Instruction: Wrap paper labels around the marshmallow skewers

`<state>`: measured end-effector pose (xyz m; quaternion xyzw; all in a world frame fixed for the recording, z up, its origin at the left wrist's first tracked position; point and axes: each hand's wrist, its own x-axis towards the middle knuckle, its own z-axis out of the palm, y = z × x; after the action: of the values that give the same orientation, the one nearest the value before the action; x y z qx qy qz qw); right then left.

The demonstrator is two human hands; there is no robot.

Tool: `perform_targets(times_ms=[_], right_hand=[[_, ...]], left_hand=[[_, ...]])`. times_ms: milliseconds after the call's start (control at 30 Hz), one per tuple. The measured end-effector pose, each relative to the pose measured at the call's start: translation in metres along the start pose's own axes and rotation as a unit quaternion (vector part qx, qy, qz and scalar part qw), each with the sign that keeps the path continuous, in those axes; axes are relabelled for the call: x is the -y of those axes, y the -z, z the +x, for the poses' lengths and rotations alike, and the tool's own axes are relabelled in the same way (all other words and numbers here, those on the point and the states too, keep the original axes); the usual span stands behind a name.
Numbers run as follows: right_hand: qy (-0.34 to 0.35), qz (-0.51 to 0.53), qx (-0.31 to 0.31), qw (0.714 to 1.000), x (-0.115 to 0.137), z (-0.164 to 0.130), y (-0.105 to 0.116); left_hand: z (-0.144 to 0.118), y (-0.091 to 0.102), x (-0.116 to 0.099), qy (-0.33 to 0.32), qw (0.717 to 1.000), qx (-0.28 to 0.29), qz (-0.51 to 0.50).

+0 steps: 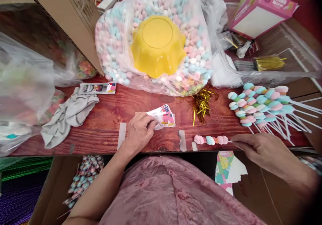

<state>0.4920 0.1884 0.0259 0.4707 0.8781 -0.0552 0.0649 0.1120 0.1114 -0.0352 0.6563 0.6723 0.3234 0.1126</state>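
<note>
Two hands are at work on the red wooden tabletop (105, 117). Your right hand (261, 147) pinches the stick end of a marshmallow skewer (211, 140), fingers closed on it. The skewer lies flat near the tabletop's front edge, long axis running left to right: the candy end points toward your left hand, the bare stick end toward the right, into your fingers. It carries pink and pale blue pieces in a row.

Your left hand (139, 131) rests palm down with fingers curled, pressing on a small stack of printed cards (163, 117); fingertips cover the stack's left edge. The cards lie left of the skewer, apart from it, with a strip of tape (182, 140) on the tabletop between them.

Surroundings: a pile of finished skewers (259, 105) lies behind your right hand, candy ends to the left, sticks fanning out to the right. A tangle of gold twist ties (201, 104) sits between the cards and that pile. Farther back, a large clear bag of marshmallows (115, 43) carries an upturned yellow bowl (157, 48). A grey cloth (70, 114) lies crumpled at the left, with a printed packet (97, 88) just behind it. A pink box (261, 11) stands at the far right. Nothing lies between the skewer's candy end and the cards except the tape strip.
</note>
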Motion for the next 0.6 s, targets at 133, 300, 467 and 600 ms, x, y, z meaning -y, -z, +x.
perform_targets(times_ms=[133, 300, 467, 600], right_hand=[[0.122, -0.174, -0.023, 0.977, 0.028, -0.001, 0.018], [0.235, -0.185, -0.055, 0.953, 0.069, 0.011, 0.043], [0.299, -0.178, -0.030, 0.937, 0.088, 0.022, 0.047], [0.304, -0.139, 0.010, 0.942, 0.084, 0.030, 0.047]], left_hand=[[-0.002, -0.004, -0.005, -0.010, 0.999, 0.030, 0.029], [0.000, -0.003, -0.003, 0.003, 0.997, 0.059, 0.054], [-0.002, -0.005, 0.000, 0.001, 0.998, 0.045, 0.036], [-0.003, -0.004, 0.001, 0.004, 0.997, 0.064, 0.034]])
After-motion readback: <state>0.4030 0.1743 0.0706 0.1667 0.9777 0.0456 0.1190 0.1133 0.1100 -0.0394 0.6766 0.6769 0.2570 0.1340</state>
